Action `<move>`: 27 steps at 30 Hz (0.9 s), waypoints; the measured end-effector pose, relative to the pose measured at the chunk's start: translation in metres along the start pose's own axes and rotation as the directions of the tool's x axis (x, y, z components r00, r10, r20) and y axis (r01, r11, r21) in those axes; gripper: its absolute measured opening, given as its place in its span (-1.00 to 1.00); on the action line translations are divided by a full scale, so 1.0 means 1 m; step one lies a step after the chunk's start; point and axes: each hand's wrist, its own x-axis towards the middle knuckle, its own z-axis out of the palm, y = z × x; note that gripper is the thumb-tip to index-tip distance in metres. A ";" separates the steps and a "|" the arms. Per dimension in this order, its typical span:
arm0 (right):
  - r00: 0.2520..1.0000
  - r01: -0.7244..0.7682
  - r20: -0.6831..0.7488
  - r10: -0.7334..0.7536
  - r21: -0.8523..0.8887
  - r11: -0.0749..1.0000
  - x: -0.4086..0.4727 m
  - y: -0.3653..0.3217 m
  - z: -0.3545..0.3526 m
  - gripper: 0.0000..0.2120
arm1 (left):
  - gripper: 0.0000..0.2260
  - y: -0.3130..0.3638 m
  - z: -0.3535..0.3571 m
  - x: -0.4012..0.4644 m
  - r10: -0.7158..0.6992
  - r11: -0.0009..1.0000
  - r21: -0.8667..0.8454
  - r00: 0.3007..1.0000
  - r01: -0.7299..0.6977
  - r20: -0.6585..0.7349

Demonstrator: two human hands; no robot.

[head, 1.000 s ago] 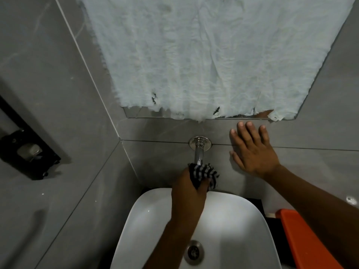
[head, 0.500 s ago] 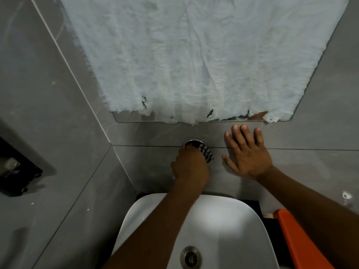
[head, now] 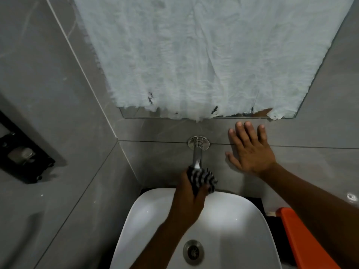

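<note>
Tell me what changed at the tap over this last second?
The left hand, gripping the striped cloth, slid up the tap spout to the wall plate, then back out toward the sink. The right hand stayed pressed flat on the wall.

The cloth [head: 203, 178] is held in the left hand [head: 189, 195] around the outer end of the tap [head: 197, 155], which is mounted on the back wall [head: 155, 164] directly beyond that hand. The right hand [head: 250, 152] is laid flat on the wall just right of the tap, apart from it. The basin [head: 242, 220] is placed below both hands, with its drain [head: 193, 252] nearer than the left hand. The covered mirror [head: 194, 55] is fixed just above the right hand. A wall fitting [head: 21, 158] is set far left of the left hand. A plastic item [head: 303, 241] lies under the right forearm, beside the basin.
</note>
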 end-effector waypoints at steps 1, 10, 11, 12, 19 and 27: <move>1.000 -0.002 0.018 0.002 0.001 1.000 0.000 0.001 -0.002 -0.15 | -0.51 -0.004 0.000 -0.009 -0.041 0.985 -0.163 0.998 0.050 0.056; 0.718 -0.614 0.668 0.195 0.476 0.629 -0.004 -0.072 -0.090 -0.37 | -0.68 0.008 0.002 -0.040 -0.363 0.779 -0.442 0.894 0.445 0.262; 0.584 -0.765 0.809 0.065 0.522 0.378 -0.012 -0.084 -0.106 -0.34 | -0.68 0.007 0.006 -0.045 -0.386 0.781 -0.440 0.896 0.443 0.217; 0.474 -0.863 0.877 -0.080 0.481 0.158 -0.022 -0.094 -0.119 -0.36 | -0.70 0.007 0.010 -0.050 -0.401 0.765 -0.456 0.890 0.455 0.216; 0.549 -0.834 0.835 0.029 0.545 0.086 -0.062 -0.072 -0.154 -0.71 | -0.51 -0.021 0.032 -0.068 -0.359 0.153 -0.818 0.802 0.555 0.477; 0.370 -0.859 0.871 0.324 0.453 -0.237 -0.145 0.031 -0.203 -0.64 | -0.79 0.006 0.138 -0.030 -0.263 0.575 -0.477 0.702 0.665 0.661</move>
